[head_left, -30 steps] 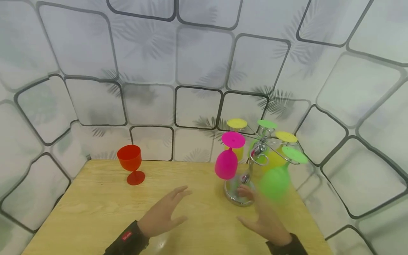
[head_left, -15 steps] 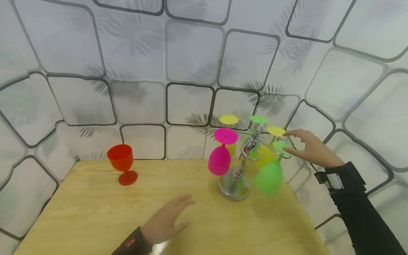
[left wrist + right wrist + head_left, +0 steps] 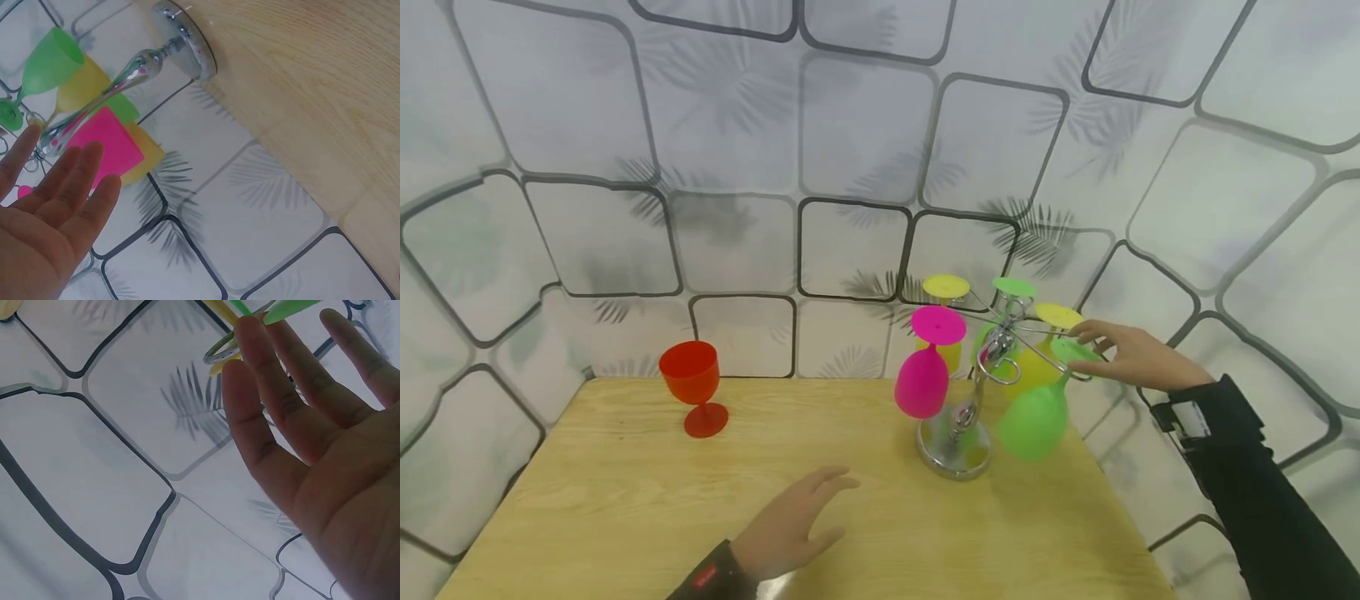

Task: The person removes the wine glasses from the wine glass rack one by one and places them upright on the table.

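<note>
A chrome glass rack (image 3: 952,450) carries several plastic goblets hung upside down by their feet. My right hand (image 3: 1138,358) is at the green goblet (image 3: 1036,421) on the rack's right, thumb and fingers spread about its foot. In the right wrist view the fingers (image 3: 284,403) look fairly straight, their tips beside the goblet and a metal ring (image 3: 219,353). My left hand (image 3: 793,525) hovers over the near part of the table, fingers relaxed, holding nothing. A pink goblet (image 3: 922,382) hangs at the rack's left. Apart on the left, a red goblet (image 3: 691,372) stands upright.
Yellow goblets (image 3: 946,287) and another green goblet (image 3: 1013,287) hang farther back on the rack. The wooden table (image 3: 647,500) meets a patterned wall covering (image 3: 737,250) at its back and sides.
My right hand has swung up and right from in front of the rack to the green goblet's foot, then lowered slightly there. The left hand has stayed nearly in place.
</note>
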The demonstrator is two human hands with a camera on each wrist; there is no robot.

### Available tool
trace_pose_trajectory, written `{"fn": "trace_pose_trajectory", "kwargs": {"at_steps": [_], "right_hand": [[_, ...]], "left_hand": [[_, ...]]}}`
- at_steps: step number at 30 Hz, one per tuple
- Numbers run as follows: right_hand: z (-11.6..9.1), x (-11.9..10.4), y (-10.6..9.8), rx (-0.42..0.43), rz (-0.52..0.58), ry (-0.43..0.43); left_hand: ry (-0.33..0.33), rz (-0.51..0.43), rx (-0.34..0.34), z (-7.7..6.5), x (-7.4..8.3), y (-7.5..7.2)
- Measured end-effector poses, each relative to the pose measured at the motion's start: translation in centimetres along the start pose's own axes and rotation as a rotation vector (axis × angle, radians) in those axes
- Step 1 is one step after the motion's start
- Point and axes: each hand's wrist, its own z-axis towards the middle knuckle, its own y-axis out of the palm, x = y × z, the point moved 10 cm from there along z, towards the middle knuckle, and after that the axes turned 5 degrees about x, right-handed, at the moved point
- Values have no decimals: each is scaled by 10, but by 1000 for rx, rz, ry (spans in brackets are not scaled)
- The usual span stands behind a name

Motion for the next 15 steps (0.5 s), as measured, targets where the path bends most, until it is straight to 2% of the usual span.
{"fn": "trace_pose_trajectory", "kwargs": {"at_steps": [5, 10, 15], "right_hand": [[2, 1, 3, -16, 20, 1], [1, 1, -1, 7, 12, -6], [-3, 1, -4, 28, 8, -6]], "left_hand": [[-17, -3, -6, -1, -1, 0], [-39, -6, -13, -2, -5, 1], [-22, 4, 10, -3, -5, -1]]}}
